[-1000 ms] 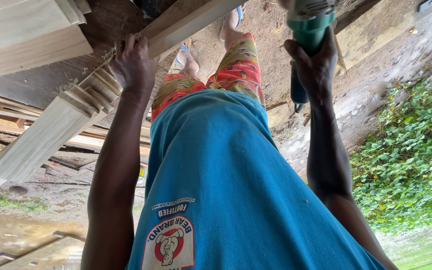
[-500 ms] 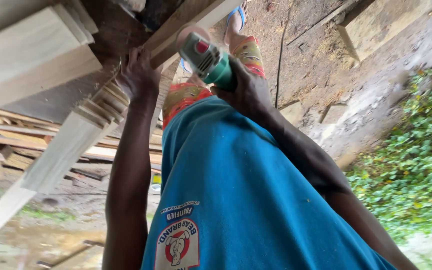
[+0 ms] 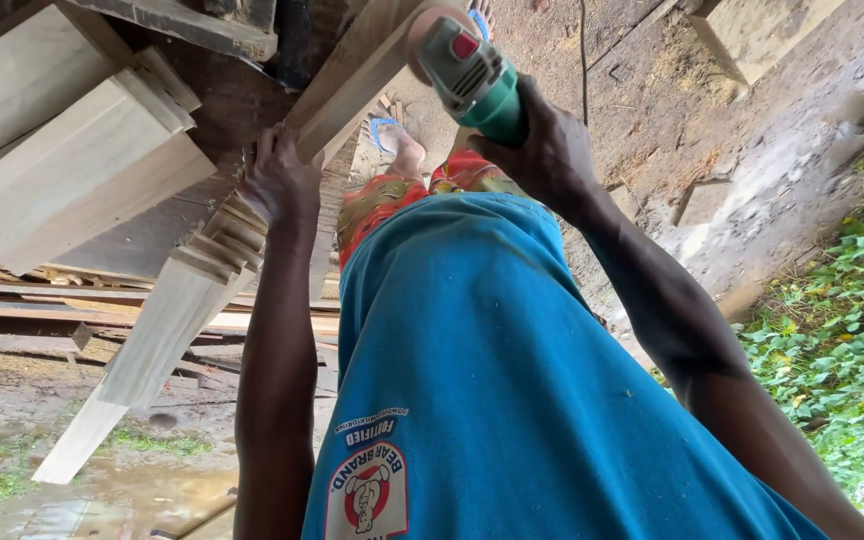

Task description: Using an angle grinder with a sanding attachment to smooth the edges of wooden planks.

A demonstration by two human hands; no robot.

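Note:
My left hand (image 3: 277, 180) rests on a long pale carved wooden post (image 3: 172, 310), gripping it at its stepped, profiled section. My right hand (image 3: 542, 150) is closed around a green and grey angle grinder (image 3: 467, 75) with a red switch. The grinder's head meets the upper part of the same post near the top middle of the view. My blue shirt fills the lower middle, and patterned red shorts and a foot in a blue sandal (image 3: 387, 135) show beyond it.
Pale wooden blocks (image 3: 62, 160) lie stacked at the upper left. Planks (image 3: 72, 300) are piled on the dirt at the left. A thin cable (image 3: 582, 60) runs over the dusty ground. Green leafy plants (image 3: 842, 330) cover the right side. A concrete block (image 3: 762, 35) sits top right.
My right hand has brought the grinder from the right side across to the left, onto the post. My left hand stays on the carved section.

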